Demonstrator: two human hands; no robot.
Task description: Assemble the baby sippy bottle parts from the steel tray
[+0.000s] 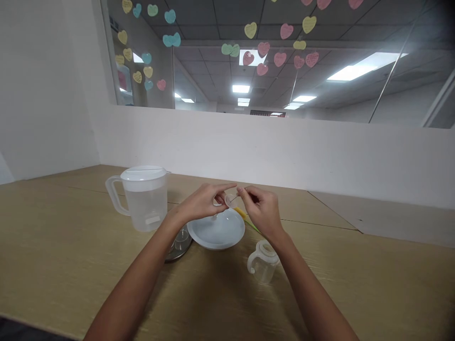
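Observation:
Above a white bowl [216, 244], my left hand [202, 203] is closed on a small clear cup [230, 201], its mouth tilted toward me and the index finger stretched out over it. Facing it, my right hand [263, 208] pinches a thin stick [234, 198] whose far end reaches into the cup. The stick's exact kind is too small to make out. Behind my right hand shows a yellow thing with a green stem [241, 213], like a flower, partly hidden. Near my right forearm stands a small clear pitcher [263, 270] with a whitish handle.
A large translucent pitcher [147, 203] with a white lid stands at the left. Left of the bowl, a dark round tray [177, 255] bears small clear cups [182, 239], partly behind my left forearm. The tan table [355, 274] meets a white wall [220, 147] below a window.

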